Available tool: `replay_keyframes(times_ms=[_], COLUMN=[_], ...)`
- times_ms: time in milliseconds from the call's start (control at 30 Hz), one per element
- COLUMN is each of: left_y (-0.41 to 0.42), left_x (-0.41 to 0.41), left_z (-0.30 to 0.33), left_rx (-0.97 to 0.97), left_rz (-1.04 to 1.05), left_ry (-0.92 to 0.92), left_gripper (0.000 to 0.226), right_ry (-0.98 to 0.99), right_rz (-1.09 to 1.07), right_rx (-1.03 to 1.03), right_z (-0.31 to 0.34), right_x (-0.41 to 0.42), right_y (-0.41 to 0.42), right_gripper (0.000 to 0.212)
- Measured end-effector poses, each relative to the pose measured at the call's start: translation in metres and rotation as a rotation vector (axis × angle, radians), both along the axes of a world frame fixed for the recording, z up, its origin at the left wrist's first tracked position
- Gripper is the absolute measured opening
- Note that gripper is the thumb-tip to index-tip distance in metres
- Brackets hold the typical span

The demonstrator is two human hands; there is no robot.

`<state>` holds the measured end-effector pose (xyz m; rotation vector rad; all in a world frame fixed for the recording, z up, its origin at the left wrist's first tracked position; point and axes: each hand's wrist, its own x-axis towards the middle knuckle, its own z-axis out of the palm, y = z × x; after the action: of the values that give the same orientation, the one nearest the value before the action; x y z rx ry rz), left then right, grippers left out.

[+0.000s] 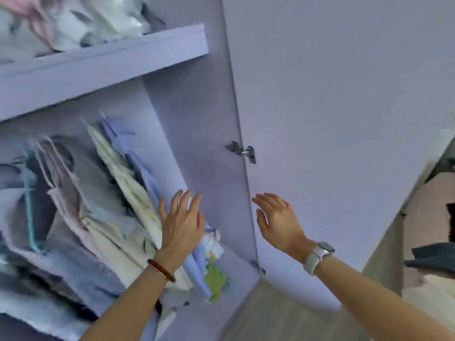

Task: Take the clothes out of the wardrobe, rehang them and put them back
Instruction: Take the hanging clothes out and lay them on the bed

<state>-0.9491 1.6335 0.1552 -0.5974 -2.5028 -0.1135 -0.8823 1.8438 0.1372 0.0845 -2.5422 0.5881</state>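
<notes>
The pale lilac wardrobe [202,134] stands open in front of me. Several garments hang packed together inside, among them a cream one [123,183], a light blue one [138,158] and grey ones [81,183]. My left hand [182,222] is spread flat against the right side of the hanging clothes, fingers apart, holding nothing. My right hand [278,222] hovers with fingers apart beside the wardrobe's front edge, just in front of the door [332,119], with a white watch on its wrist. The whole picture is blurred by motion.
A shelf [103,62] above the hanging rail carries piled white and pink textiles [61,23]. The door swings out to the right, with metal hinges [242,151]. Bedding and a dark garment [433,259] lie at the far right. Wooden floor [283,313] shows below.
</notes>
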Motion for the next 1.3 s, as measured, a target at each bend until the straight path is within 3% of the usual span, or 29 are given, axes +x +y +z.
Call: replay_keyframes(times_ms=[233,400,567,633,767,1033,1300], left_y=[-0.105,-0.121,-0.127,-0.125,-0.125,-0.118,-0.11], left_x=[-0.05,-0.097,-0.148,-0.155,-0.164,-0.171,-0.166], left_z=[0.037,0.059,0.05,0.042,0.032,0.024,0.03], left_rx=[0.059,0.025,0.159,0.187,0.195,0.191,0.189], left_rz=[0.312,0.337,0.394,0.38,0.374,0.4,0.426], left_ry=[-0.038,0.006,-0.357,-0.387,-0.394,-0.338,-0.319], left_gripper=[0.042,0.04,0.048,0.048,0.05,0.051,0.051], right_ry=[-0.116,-0.218,-0.387,-0.359,-0.274,-0.152,0.069], right_rz=[0.237,0.33,0.413,0.412,0.364,0.302,0.245], right_rx=[-0.162,-0.306,-0.191,-0.161,-0.195,-0.067,-0.267], right_z=[0.042,0.063,0.063,0.059,0.065,0.085,0.082], right_x=[-0.13,-0.206,-0.257,-0.269,-0.288,-0.303,-0.281], right_y=[-0.111,-0.172,-0.186,-0.181,-0.171,-0.165,-0.126], right_gripper=[0.034,0.039,0.037,0.03,0.044,0.031,0.026])
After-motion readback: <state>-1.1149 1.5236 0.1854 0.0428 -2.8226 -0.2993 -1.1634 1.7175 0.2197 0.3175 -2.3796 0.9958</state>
